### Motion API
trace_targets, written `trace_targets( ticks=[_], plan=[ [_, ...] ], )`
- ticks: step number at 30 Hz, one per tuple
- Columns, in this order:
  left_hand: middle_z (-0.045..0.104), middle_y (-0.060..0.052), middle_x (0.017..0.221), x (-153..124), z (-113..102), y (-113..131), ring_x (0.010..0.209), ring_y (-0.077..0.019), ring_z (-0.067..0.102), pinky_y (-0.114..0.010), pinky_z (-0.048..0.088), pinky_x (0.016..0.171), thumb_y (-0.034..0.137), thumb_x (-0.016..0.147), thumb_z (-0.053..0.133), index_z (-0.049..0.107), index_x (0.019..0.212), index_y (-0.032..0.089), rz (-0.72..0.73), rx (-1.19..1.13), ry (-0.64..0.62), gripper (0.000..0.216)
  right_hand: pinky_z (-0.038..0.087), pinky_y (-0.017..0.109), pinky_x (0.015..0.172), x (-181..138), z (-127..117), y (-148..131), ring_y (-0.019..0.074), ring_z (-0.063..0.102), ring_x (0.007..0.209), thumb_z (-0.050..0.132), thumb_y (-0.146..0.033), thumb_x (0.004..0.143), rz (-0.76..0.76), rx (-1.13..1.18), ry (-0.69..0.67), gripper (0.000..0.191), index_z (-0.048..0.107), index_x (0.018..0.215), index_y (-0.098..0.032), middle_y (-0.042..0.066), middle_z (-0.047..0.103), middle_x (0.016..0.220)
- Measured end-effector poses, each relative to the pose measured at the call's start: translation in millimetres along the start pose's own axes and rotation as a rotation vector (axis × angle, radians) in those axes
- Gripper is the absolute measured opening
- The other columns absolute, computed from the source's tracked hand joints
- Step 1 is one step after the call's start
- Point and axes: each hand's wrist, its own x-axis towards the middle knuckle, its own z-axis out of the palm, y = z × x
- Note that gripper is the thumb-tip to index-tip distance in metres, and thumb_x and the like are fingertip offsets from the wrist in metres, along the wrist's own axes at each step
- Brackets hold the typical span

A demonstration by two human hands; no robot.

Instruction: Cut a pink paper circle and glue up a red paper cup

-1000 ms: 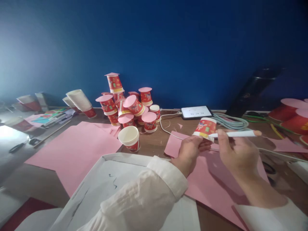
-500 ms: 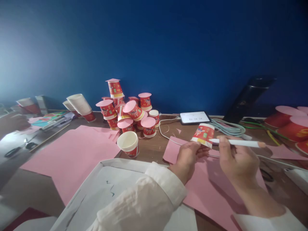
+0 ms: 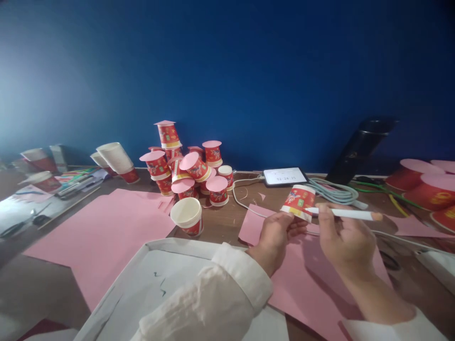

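My left hand point(image 3: 279, 237) grips a red paper cup point(image 3: 299, 201) by its white-and-yellow rim, which faces down. The cup tilts a little and its printed side is turned to me. In my right hand point(image 3: 350, 241) is a white marker point(image 3: 351, 213), held like a pen. Its tip points left and meets or nearly meets the cup's side; I cannot tell whether it touches. Pink paper point(image 3: 302, 270) lies beneath both hands. An upright cup point(image 3: 186, 215) stands open-side up, left of my left hand.
Red cups topped with pink paper discs form a pile point(image 3: 192, 168) by the blue wall. A phone point(image 3: 285, 176), a coiled cable point(image 3: 334, 191) and a dark bottle point(image 3: 359, 149) stand or lie behind my hands. Left are a large pink sheet point(image 3: 103, 237), stacked cups point(image 3: 115, 158) and scissors point(image 3: 31, 219).
The view has shifted slightly. My hands keep almost the same pose on cup and marker. At the far left, another person's hand is gone from its spot and a cup now shows there.
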Motion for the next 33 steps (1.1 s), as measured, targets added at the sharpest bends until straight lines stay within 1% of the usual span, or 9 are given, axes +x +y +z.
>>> trace_targets(
  ticks=[3,8,14,17,20,24,26,30,33],
  plan=[
    [0.076,-0.013,0.08,0.0,-0.1,-0.5,0.076,-0.0219,0.072,-0.034,0.055,0.083,0.028,0.076,0.071,0.075,0.086,0.009,0.002,-0.006,-0.013,0.022,0.052,0.035,0.071,0.7,0.0,-0.8,0.0271,0.073,0.082,0.049,-0.051,0.1,-0.015,-0.008,-0.017,0.044,0.078,0.095,-0.018,0.012,0.078,0.082],
    [0.075,-0.013,0.079,0.8,0.0,-1.1,0.074,-0.021,0.071,-0.034,0.055,0.084,0.024,0.079,0.067,0.076,0.087,0.009,-0.001,-0.037,0.006,0.019,0.05,0.035,0.064,1.4,-0.7,-4.7,0.0263,0.071,0.069,0.048,-0.056,0.1,-0.018,-0.002,-0.02,0.049,0.076,0.083,-0.02,0.009,0.073,0.066],
    [0.075,-0.013,0.08,2.0,0.2,-0.3,0.075,-0.0202,0.07,-0.034,0.055,0.084,0.021,0.08,0.066,0.075,0.08,0.009,-0.033,-0.049,0.005,0.014,0.049,0.035,0.066,2.8,-1.7,-4.9,0.026,0.071,0.07,0.046,-0.056,0.1,-0.013,-0.016,-0.016,0.05,0.078,0.09,-0.018,0.011,0.076,0.073],
    [0.075,-0.012,0.08,1.9,0.3,0.4,0.074,-0.0202,0.07,-0.034,0.054,0.084,0.02,0.08,0.065,0.076,0.084,0.009,-0.032,-0.052,0.0,0.016,0.049,0.036,0.065,3.6,-3.0,-6.2,0.0261,0.069,0.067,0.048,-0.055,0.098,0.015,-0.005,-0.047,0.049,0.078,0.088,-0.017,0.011,0.074,0.069],
    [0.074,-0.012,0.08,1.3,0.3,1.1,0.077,-0.0209,0.071,-0.034,0.054,0.085,0.021,0.08,0.066,0.075,0.082,0.009,-0.036,-0.057,0.002,0.015,0.049,0.036,0.066,4.5,-4.3,-8.6,0.026,0.069,0.068,0.049,-0.053,0.097,0.042,-0.001,-0.053,0.047,0.078,0.089,-0.018,0.012,0.074,0.072],
    [0.075,-0.012,0.08,1.3,0.3,1.4,0.078,-0.022,0.071,-0.036,0.054,0.086,0.022,0.079,0.068,0.076,0.086,0.009,-0.038,-0.051,0.011,0.017,0.048,0.036,0.063,5.0,-4.4,-9.2,0.0261,0.068,0.065,0.049,-0.056,0.095,0.054,0.025,-0.094,0.046,0.076,0.082,-0.02,0.009,0.072,0.066],
    [0.075,-0.012,0.08,0.9,0.8,2.0,0.077,-0.0213,0.071,-0.035,0.055,0.085,0.021,0.079,0.067,0.076,0.086,0.009,-0.035,-0.055,0.02,0.017,0.049,0.036,0.063,4.7,-4.1,-8.6,0.0263,0.069,0.067,0.05,-0.055,0.095,0.071,0.035,-0.1,0.045,0.076,0.083,-0.02,0.009,0.073,0.068],
    [0.074,-0.012,0.077,-2.1,3.0,5.1,0.075,-0.0194,0.07,-0.032,0.055,0.083,0.02,0.081,0.065,0.074,0.078,0.009,-0.059,-0.064,0.017,0.015,0.052,0.038,0.072,4.3,-4.6,-8.1,0.0262,0.072,0.076,0.05,-0.05,0.096,0.084,0.041,-0.038,0.041,0.077,0.093,-0.019,0.012,0.078,0.081],
    [0.075,-0.012,0.078,-3.9,4.1,7.4,0.074,-0.019,0.07,-0.032,0.055,0.084,0.02,0.082,0.064,0.074,0.077,0.01,-0.078,-0.072,0.021,0.015,0.053,0.039,0.075,4.4,-5.3,-8.6,0.0264,0.072,0.077,0.051,-0.047,0.096,0.075,0.036,0.023,0.04,0.077,0.094,-0.017,0.012,0.078,0.083]
  ],
)
